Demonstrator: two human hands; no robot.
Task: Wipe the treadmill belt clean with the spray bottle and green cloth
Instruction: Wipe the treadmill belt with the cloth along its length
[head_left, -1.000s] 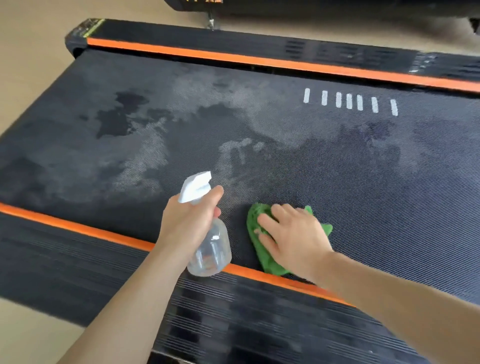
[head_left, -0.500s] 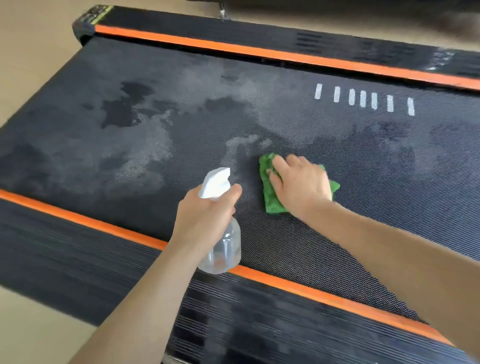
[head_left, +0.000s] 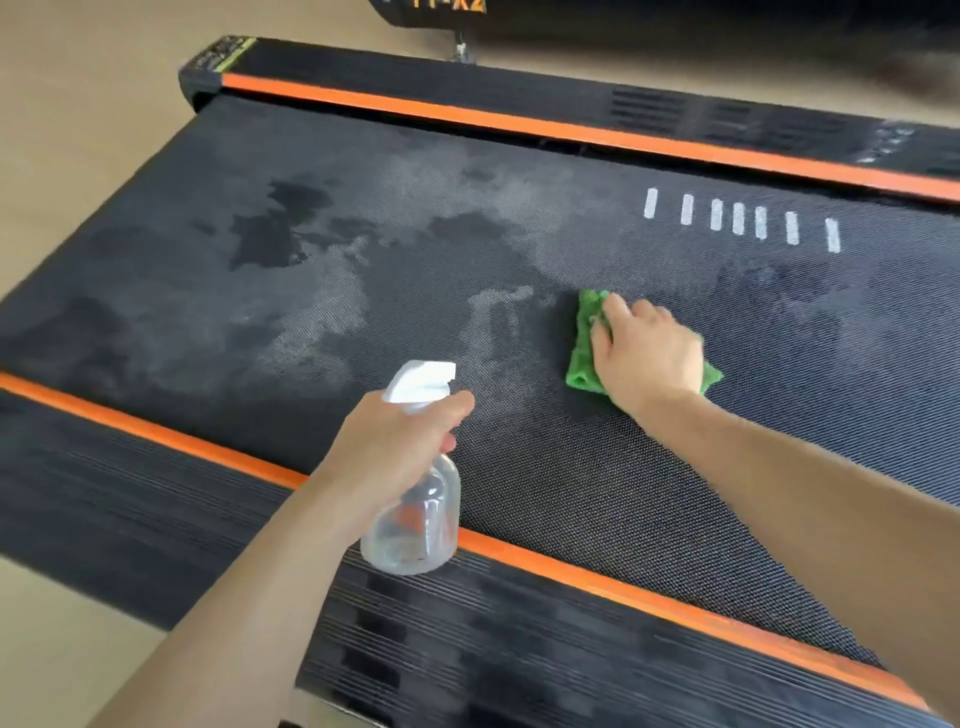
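Note:
The black treadmill belt (head_left: 363, 249) spans the view, with dark wet patches and pale dusty smears on its left and middle. My right hand (head_left: 647, 353) presses flat on the folded green cloth (head_left: 582, 358) in the middle of the belt, covering most of it. My left hand (head_left: 395, 447) grips the neck of a clear spray bottle (head_left: 415, 525) with a white trigger head, held above the near orange stripe. The nozzle points away from me toward the belt.
Orange stripes (head_left: 597, 577) and ribbed black side rails (head_left: 519, 660) run along both long edges of the belt. Several white dashes (head_left: 737, 218) are printed on the belt at the far right. Beige floor (head_left: 78, 104) lies to the left. A dark object stands beyond the treadmill.
My right hand has pushed the green cloth away from me, from beside the near orange stripe to the middle of the belt. The bottle in my left hand has stayed about where it was.

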